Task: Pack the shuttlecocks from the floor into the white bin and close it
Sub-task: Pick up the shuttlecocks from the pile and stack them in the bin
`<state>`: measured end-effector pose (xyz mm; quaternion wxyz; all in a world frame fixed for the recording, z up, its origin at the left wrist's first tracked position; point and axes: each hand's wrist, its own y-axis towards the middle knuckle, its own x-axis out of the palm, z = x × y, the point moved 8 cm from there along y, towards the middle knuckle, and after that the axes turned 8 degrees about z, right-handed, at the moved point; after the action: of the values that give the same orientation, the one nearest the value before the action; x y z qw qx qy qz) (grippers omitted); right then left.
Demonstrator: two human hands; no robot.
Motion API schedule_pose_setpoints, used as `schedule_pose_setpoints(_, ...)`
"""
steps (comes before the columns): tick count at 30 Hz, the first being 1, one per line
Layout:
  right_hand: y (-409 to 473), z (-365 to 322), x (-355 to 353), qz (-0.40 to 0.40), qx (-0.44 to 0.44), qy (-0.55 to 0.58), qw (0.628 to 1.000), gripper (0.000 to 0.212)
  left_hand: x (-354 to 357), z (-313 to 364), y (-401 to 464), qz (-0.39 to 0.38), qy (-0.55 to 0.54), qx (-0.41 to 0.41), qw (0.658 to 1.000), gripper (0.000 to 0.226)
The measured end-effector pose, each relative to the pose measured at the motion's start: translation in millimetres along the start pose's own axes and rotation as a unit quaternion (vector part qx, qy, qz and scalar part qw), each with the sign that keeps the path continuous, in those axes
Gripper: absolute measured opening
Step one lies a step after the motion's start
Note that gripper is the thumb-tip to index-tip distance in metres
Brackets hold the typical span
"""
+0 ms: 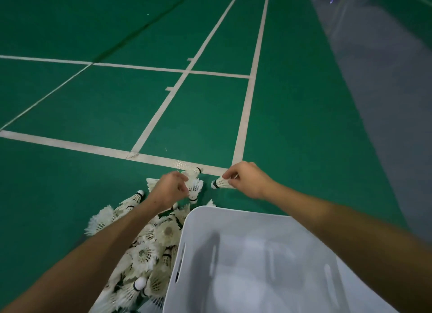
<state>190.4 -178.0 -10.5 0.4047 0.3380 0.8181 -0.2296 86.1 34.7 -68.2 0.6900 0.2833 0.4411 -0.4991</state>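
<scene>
Nearest, the white bin [257, 261] stands open on the green floor [93, 107], with a pile of shuttlecocks [145, 249] heaped against its left side. Beyond the bin's far rim, the left hand [171, 189] pinches one shuttlecock [195, 188] by its feathers, and the right hand [245, 180] grips another shuttlecock [219, 183]. White court lines [163, 159] cross behind.

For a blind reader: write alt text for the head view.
Both hands grip shuttlecocks over a green badminton court: the left hand holds one, the right hand another. An open white bin sits beside a shuttlecock pile.
</scene>
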Motion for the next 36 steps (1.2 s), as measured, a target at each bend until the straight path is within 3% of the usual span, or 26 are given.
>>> schedule_pose_setpoints(6, -87, -42, -79, 0.103, -0.056, 0.024, 0.993, 0.019, -60, 23, -34, 0.115, -0.066, 0.034, 0.991, 0.002)
schedule_pose_setpoints(10, -166, -65, -89, 0.09, -0.052, 0.084, 0.991, 0.012, -94, 57, -70, 0.161, -0.096, 0.099, 0.977, 0.004)
schedule_pose_setpoints(14, -205, -44, -43, 0.055, 0.043, 0.155, 0.986, 0.015, -115, 96, -109, 0.176, -0.118, 0.145, 0.966, 0.004)
schedule_pose_setpoints(19, -192, 5, 43, 0.073, 0.168, 0.202, 0.962, 0.024, -116, 121, -150, 0.162, -0.135, 0.162, 0.964, 0.004)
schedule_pose_setpoints(24, -147, 17, 104, 0.047, 0.198, 0.193, 0.96, 0.02, -104, 112, -164, 0.144, -0.141, 0.103, 0.974, 0.009)
schedule_pose_setpoints(30, -115, 42, 152, 0.05, 0.234, 0.216, 0.947, 0.025, -88, 108, -159, 0.141, -0.136, 0.108, 0.975, 0.01)
schedule_pose_setpoints(36, -116, 57, 157, 0.048, 0.26, 0.283, 0.922, 0.028, -69, 112, -147, 0.12, -0.137, 0.117, 0.976, 0.005)
